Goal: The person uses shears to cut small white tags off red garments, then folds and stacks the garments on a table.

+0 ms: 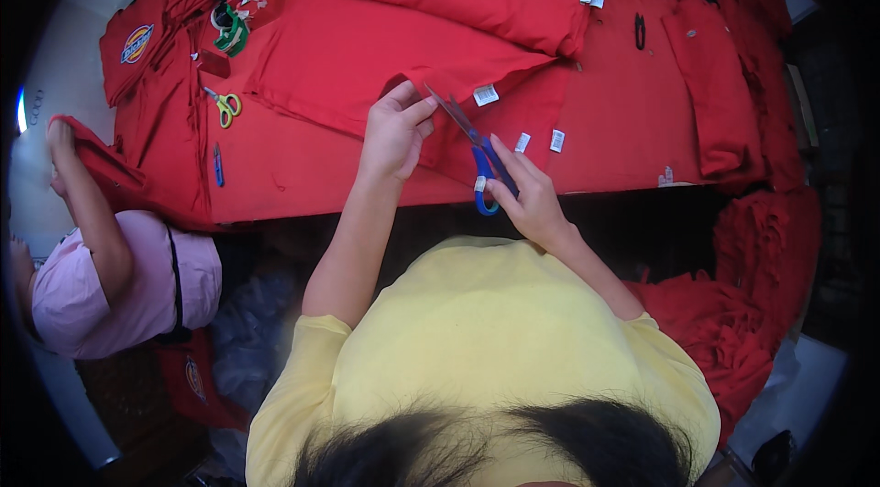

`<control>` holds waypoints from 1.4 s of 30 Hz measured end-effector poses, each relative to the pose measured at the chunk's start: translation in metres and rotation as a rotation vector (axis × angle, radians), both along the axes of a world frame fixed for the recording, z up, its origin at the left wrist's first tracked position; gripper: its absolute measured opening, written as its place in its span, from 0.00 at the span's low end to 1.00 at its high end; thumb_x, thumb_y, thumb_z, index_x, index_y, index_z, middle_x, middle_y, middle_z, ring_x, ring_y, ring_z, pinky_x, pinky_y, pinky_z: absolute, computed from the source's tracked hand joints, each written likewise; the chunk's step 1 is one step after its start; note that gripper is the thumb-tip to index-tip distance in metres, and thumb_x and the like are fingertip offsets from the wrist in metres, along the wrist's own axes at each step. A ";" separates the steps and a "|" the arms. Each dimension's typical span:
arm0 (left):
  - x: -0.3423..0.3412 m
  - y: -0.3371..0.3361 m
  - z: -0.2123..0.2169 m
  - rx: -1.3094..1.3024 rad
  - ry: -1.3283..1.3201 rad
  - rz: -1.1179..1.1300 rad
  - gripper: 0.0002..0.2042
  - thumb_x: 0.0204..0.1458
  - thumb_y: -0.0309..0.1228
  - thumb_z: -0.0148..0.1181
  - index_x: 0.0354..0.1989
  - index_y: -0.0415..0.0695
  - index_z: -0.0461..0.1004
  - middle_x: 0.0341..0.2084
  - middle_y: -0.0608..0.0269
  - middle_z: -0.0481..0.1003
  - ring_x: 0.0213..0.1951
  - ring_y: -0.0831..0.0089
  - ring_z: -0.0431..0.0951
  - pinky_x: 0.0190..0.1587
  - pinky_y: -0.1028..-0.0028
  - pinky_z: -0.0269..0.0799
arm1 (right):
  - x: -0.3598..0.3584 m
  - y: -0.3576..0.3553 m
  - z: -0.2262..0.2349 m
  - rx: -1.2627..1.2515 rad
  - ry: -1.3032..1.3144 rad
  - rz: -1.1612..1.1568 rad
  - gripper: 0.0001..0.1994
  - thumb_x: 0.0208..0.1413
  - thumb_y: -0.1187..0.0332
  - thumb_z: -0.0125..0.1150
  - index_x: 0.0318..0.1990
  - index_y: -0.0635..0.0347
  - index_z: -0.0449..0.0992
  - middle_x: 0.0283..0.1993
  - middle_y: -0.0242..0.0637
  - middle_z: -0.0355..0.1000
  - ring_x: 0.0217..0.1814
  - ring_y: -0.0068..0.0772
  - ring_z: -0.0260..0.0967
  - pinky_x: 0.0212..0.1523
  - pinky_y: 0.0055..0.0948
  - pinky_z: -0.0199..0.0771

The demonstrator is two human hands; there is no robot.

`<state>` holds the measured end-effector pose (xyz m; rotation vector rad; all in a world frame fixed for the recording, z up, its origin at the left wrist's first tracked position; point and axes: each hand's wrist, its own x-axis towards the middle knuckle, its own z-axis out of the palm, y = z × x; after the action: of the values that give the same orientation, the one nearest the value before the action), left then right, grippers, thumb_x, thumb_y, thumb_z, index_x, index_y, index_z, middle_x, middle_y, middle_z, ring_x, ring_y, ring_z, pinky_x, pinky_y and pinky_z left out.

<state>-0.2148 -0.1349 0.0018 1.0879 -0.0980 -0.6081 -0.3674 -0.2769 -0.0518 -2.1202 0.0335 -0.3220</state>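
Note:
My right hand (pixel 534 198) grips a pair of blue-handled scissors (pixel 483 155), their blades parted and pointing up to the left. The blade tips are close to the fingers of my left hand (pixel 397 131), which pinches the edge of a red garment (pixel 367 60). That garment lies with others in a flat stack on the table. A white label (pixel 485 95) on the stack is just right of the blades. Two more white labels lie nearer my right hand. Whether a thread is between my left fingers is too small to make out.
Yellow-handled scissors (pixel 224 106) and a blue snipper (pixel 218 165) lie on the left. Behind them is a green tape dispenser (pixel 231 32). Black snips (pixel 640 31) lie at the right. A co-worker in pink (pixel 137 276) handles red cloth at far left. More red garments (pixel 715 322) hang and pile at right.

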 end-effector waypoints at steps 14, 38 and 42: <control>-0.008 -0.005 0.004 -0.016 -0.032 0.036 0.14 0.53 0.17 0.50 0.49 0.31 0.69 0.43 0.52 0.74 0.44 0.66 0.76 0.48 0.68 0.75 | -0.001 -0.004 0.002 0.397 0.174 0.033 0.26 0.58 0.70 0.52 0.65 0.60 0.57 0.41 0.39 0.69 0.33 0.29 0.68 0.34 0.25 0.69; -0.029 -0.006 -0.002 -0.013 -0.006 0.193 0.11 0.54 0.20 0.52 0.45 0.39 0.72 0.34 0.65 0.73 0.30 0.84 0.70 0.30 0.84 0.65 | -0.007 -0.025 0.016 0.036 0.100 0.107 0.26 0.55 0.69 0.56 0.62 0.63 0.60 0.41 0.49 0.70 0.36 0.43 0.71 0.40 0.34 0.70; -0.037 0.001 -0.015 0.106 -0.078 0.121 0.13 0.53 0.21 0.55 0.47 0.40 0.71 0.36 0.66 0.74 0.36 0.82 0.73 0.36 0.81 0.70 | -0.009 -0.027 0.020 -0.007 0.074 0.144 0.29 0.54 0.68 0.59 0.62 0.63 0.59 0.39 0.48 0.69 0.39 0.44 0.71 0.41 0.36 0.69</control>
<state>-0.2521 -0.1342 -0.0127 1.2115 -0.0679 -0.4666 -0.3766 -0.3037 -0.0317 -2.1273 -0.0769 -0.1580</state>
